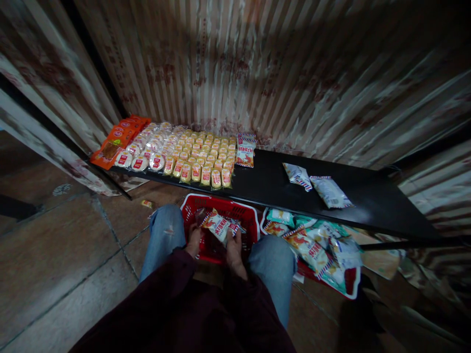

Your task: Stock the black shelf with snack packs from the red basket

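Note:
A white snack bag point(219, 226) with red lettering and an orange picture is held over the red basket point(253, 215) between my knees. My right hand point(235, 251) pinches its right end, thumb on top. At its left end, my left hand point(194, 240) is closed around the edge, with the fingertips partly hidden. Something dark lies inside the basket under the bag, too dim to make out.
A low black shelf point(265, 181) carries rows of small yellow-wrapped cakes point(206, 174), round white packets point(140, 163), an orange packet point(119, 142), an upright snack bag point(245, 149) and two lying bags point(331, 191). A second basket point(355, 289) holds several bags. One small packet point(146, 203) lies on the floor.

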`<state>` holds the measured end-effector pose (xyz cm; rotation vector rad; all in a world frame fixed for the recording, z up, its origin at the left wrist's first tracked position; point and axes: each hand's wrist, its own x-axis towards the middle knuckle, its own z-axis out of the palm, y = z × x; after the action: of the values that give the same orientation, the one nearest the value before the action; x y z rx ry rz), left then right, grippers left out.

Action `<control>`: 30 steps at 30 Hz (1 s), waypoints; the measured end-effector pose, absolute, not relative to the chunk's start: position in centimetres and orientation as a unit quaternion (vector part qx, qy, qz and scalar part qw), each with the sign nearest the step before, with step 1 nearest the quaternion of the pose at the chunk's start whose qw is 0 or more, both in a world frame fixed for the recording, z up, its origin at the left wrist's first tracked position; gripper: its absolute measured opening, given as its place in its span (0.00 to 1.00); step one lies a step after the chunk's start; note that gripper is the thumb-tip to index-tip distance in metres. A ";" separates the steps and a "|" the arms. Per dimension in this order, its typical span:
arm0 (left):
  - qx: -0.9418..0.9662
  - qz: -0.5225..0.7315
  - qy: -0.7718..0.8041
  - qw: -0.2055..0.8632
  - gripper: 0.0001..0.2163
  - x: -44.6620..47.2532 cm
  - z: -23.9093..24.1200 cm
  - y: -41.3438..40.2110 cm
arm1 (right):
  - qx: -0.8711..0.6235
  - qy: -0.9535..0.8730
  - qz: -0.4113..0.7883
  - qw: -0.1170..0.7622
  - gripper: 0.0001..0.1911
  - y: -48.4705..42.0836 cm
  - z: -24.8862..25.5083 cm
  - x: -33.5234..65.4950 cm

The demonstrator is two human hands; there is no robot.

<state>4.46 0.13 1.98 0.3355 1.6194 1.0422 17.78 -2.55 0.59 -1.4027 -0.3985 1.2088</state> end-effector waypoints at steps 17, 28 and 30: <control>0.386 0.435 0.643 0.498 0.12 4.4 2.7 0.1 | -0.587 -0.200 0.548 0.561 0.26 -2.1 2.2 18.5; 0.242 0.432 0.676 0.546 0.08 4.5 0.2 0.2 | -0.587 -0.115 0.537 0.595 0.29 -2.1 1.3 18.1; 0.229 0.437 0.672 0.552 0.11 4.5 0.2 0.0 | -0.572 -0.141 0.560 0.583 0.30 -2.3 1.3 17.8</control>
<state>4.53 0.01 0.18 0.5422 1.5881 1.0339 17.78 -2.30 1.30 -1.3343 -0.3289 1.3074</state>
